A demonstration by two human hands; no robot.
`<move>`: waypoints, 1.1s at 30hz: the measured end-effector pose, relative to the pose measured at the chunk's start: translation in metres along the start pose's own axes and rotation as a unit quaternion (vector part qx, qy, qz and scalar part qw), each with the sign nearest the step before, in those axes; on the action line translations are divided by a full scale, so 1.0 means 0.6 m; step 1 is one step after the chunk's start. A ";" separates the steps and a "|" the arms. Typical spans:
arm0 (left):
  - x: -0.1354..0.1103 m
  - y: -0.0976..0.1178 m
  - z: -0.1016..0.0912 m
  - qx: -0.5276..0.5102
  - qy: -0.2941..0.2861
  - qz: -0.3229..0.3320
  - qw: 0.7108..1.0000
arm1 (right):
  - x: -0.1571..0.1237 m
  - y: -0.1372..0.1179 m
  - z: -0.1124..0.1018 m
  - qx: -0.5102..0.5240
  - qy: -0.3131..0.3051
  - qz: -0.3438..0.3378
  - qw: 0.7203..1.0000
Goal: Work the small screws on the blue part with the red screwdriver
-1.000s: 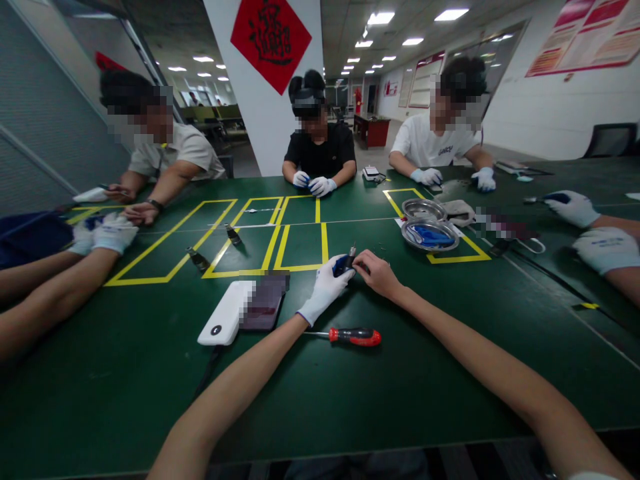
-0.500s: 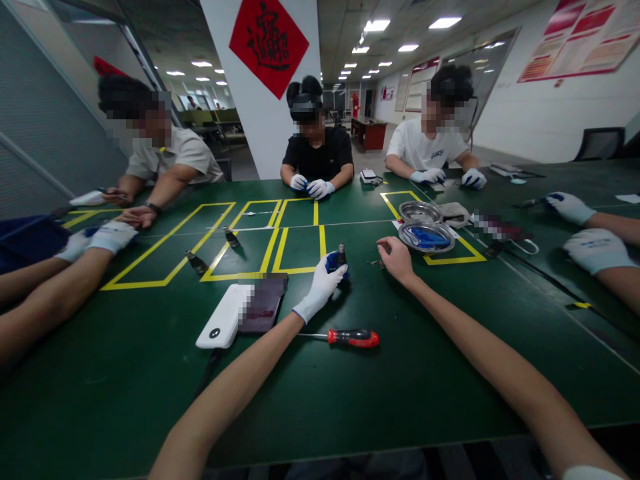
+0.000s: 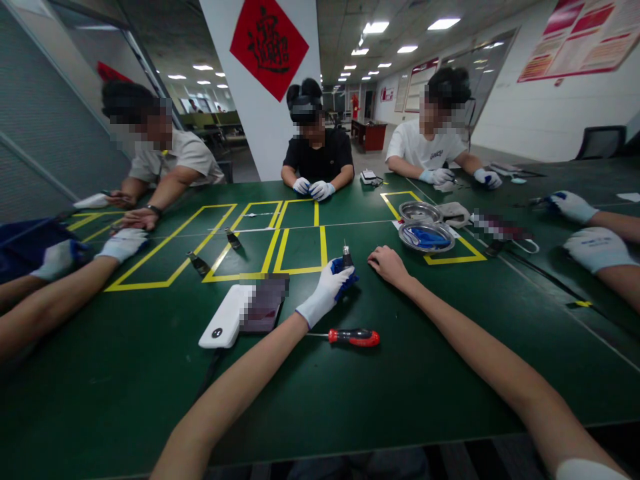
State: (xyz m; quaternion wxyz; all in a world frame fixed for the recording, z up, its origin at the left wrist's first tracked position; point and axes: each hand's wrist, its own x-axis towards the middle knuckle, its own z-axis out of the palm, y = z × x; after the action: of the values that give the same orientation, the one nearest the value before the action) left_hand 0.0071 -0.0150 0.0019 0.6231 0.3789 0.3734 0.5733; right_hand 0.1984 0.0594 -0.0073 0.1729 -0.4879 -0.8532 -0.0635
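Gripped in our gloved left hand (image 3: pixel 324 288) is one dark fitting (image 3: pixel 347 259), its thin metal tip pointing up, over the green table (image 3: pixel 425 387). Our bare right hand (image 3: pixel 391 265) is just beside it, fingers curled; whether they pinch anything, we cannot tell. We judge this fitting to be mid-handling — whether two similar dark pieces (image 3: pixel 233 239) beyond are finished doesn't show. We also count one screwdriver (image 3: pixel 355 338) and two metal bowls (image 3: pixel 434 251) — the nearer holding something blue (image 3: pixel 424 237).
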 end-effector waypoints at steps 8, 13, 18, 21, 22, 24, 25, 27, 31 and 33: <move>-0.004 0.005 -0.001 0.004 0.012 -0.008 1.000 | -0.005 -0.016 -0.010 0.031 0.056 -0.024 0.998; 0.001 0.005 -0.005 -0.008 -0.004 -0.018 1.000 | 0.002 -0.038 -0.010 0.333 0.085 0.072 0.937; -0.001 0.010 -0.004 -0.001 -0.016 -0.023 1.000 | 0.006 -0.079 -0.010 0.551 0.063 0.104 0.826; -0.002 0.010 -0.004 0.000 -0.029 -0.019 0.999 | 0.002 -0.095 -0.011 0.542 0.066 0.086 0.833; -0.001 0.009 -0.005 0.000 -0.030 -0.018 0.999 | 0.000 -0.098 -0.012 0.529 0.072 0.080 0.842; 0.002 0.006 -0.007 0.000 -0.032 -0.020 0.999 | -0.004 -0.101 -0.012 0.498 0.089 0.073 0.860; 0.003 0.004 -0.008 -0.002 -0.033 -0.020 0.999 | -0.005 -0.102 -0.013 0.480 0.100 0.071 0.869; 0.007 0.000 -0.011 -0.011 -0.037 -0.015 0.999 | -0.007 -0.104 -0.013 0.441 0.121 0.059 0.887; 0.004 0.000 -0.011 -0.005 -0.028 -0.010 1.000 | -0.009 -0.104 -0.015 0.371 0.139 0.006 0.918; -0.001 0.004 -0.009 0.016 -0.015 -0.012 1.000 | -0.011 -0.104 -0.018 0.340 0.137 -0.015 0.930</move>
State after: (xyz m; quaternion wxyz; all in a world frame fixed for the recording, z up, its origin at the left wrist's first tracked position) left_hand 0.0014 -0.0154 0.0016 0.6294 0.3928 0.3780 0.5538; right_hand 0.1505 0.0189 0.0040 0.4427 -0.3741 -0.7988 0.1611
